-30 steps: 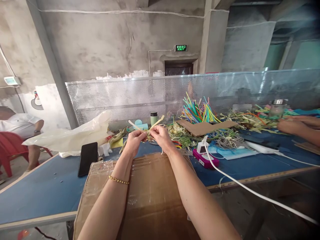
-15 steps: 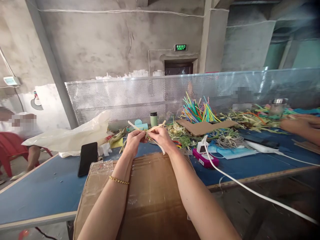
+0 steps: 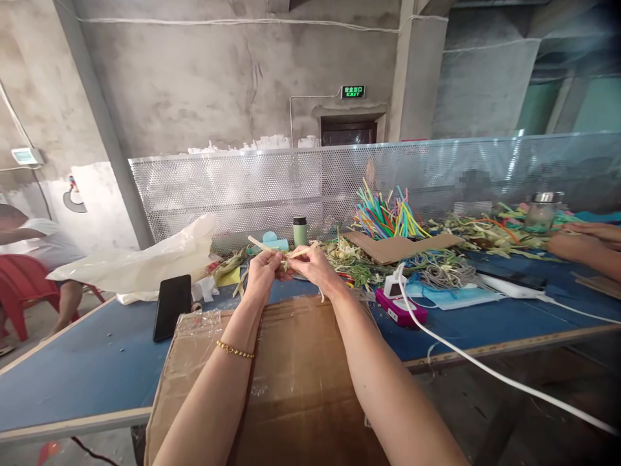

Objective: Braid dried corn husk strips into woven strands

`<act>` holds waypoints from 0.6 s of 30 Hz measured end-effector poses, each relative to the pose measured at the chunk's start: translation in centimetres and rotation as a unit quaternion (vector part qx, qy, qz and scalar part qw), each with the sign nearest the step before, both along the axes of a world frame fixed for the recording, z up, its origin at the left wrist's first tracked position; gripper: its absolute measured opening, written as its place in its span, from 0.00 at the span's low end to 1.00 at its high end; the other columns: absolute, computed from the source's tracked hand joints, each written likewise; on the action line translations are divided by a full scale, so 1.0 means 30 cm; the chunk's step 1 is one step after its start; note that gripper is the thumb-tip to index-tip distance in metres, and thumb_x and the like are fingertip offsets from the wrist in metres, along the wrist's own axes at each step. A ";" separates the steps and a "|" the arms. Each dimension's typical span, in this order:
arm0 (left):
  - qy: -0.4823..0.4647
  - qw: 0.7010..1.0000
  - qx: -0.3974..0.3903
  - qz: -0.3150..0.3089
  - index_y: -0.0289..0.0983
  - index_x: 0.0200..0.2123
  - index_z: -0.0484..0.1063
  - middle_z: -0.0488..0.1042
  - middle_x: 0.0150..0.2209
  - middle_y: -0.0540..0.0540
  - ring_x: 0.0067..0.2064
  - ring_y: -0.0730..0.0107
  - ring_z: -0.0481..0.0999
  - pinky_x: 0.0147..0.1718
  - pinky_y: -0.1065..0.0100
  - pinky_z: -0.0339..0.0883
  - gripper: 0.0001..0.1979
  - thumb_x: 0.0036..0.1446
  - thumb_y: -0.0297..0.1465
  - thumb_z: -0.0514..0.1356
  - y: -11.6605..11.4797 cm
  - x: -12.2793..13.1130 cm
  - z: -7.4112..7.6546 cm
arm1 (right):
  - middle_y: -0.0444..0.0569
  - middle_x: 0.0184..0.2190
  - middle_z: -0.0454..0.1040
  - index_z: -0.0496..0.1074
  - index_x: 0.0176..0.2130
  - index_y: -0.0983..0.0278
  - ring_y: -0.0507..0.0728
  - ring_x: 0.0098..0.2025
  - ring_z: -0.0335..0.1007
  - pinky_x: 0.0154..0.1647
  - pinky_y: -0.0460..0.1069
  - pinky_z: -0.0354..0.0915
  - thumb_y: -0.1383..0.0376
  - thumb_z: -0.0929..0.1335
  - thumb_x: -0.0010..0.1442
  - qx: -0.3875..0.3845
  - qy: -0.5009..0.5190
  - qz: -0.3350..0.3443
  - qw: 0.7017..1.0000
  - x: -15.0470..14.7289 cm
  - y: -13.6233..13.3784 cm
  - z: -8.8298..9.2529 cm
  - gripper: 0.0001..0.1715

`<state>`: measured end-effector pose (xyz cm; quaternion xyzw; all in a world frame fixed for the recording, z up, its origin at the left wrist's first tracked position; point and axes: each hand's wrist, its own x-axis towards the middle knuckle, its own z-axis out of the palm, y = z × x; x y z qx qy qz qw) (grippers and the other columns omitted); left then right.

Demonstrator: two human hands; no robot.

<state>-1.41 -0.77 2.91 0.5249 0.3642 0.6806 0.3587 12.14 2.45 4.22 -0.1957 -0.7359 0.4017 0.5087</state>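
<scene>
Pale, flat straw-like strips (image 3: 262, 244) are pinched between my two hands, their ends sticking out to the left, right and below. My left hand (image 3: 264, 272), with a gold bead bracelet on its wrist, is closed on the strips. Close beside it, my right hand (image 3: 310, 266) also pinches them, and the fingertips nearly meet. What the strips form between the fingers is too small to make out. Beneath my forearms stands a taped cardboard box (image 3: 295, 362). Behind the hands lies a heap of dry plant strips (image 3: 347, 255).
On the blue table (image 3: 107, 369) lie a phone (image 3: 173, 307), plastic sheeting (image 3: 140, 259), a green bottle (image 3: 299, 232), colourful pipe cleaners (image 3: 388, 213), a cardboard piece (image 3: 402, 246) and a magenta power block (image 3: 400, 307) with a white cable. A co-worker's hands (image 3: 589, 243) are at right; another person sits at left.
My hands have drawn slightly closer together over the strips, and the lower strip end hangs shorter. The seated person at left has shifted an arm.
</scene>
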 end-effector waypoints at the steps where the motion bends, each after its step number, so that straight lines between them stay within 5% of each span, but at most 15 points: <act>1: 0.000 1.000 -0.002 0.002 0.36 0.30 0.70 0.66 0.17 0.55 0.16 0.71 0.71 0.17 0.72 0.57 0.18 0.45 0.43 0.68 -0.001 0.002 0.000 | 0.43 0.22 0.69 0.68 0.21 0.63 0.53 0.27 0.67 0.30 0.48 0.63 0.64 0.69 0.47 0.010 -0.005 -0.010 1.000 0.002 0.002 -0.001 0.08; 5: 0.010 1.000 -0.004 0.023 0.36 0.29 0.71 0.69 0.21 0.53 0.15 0.75 0.67 0.15 0.72 0.51 0.16 0.46 0.43 0.67 -0.003 0.002 0.003 | 0.43 0.20 0.68 0.70 0.22 0.65 0.51 0.25 0.62 0.27 0.47 0.58 0.62 0.69 0.49 0.033 -0.033 -0.064 0.997 0.014 0.010 -0.005 0.09; 9: 0.084 0.994 0.020 0.061 0.35 0.22 0.72 0.70 0.21 0.50 0.20 0.77 0.65 0.19 0.72 0.55 0.15 0.47 0.41 0.67 -0.006 -0.009 0.011 | 0.43 0.19 0.68 0.70 0.22 0.65 0.50 0.23 0.59 0.25 0.47 0.54 0.61 0.70 0.49 0.048 -0.047 -0.106 0.992 0.018 0.025 -0.009 0.11; 13: 0.139 0.990 0.014 0.008 0.34 0.21 0.74 0.69 0.19 0.49 0.22 0.76 0.63 0.22 0.71 0.54 0.17 0.47 0.43 0.68 -0.008 -0.015 0.011 | 0.45 0.21 0.71 0.72 0.23 0.66 0.51 0.24 0.62 0.26 0.46 0.56 0.61 0.69 0.50 0.049 -0.046 -0.103 0.992 0.014 0.035 -0.015 0.10; 18: 0.057 0.997 0.003 -0.054 0.34 0.19 0.69 0.62 0.17 0.53 0.21 0.79 0.57 0.21 0.72 0.49 0.21 0.41 0.44 0.71 -0.012 -0.015 0.005 | 0.42 0.18 0.66 0.71 0.23 0.66 0.49 0.22 0.57 0.24 0.46 0.53 0.59 0.70 0.50 0.012 -0.029 -0.076 0.997 0.014 0.014 -0.006 0.13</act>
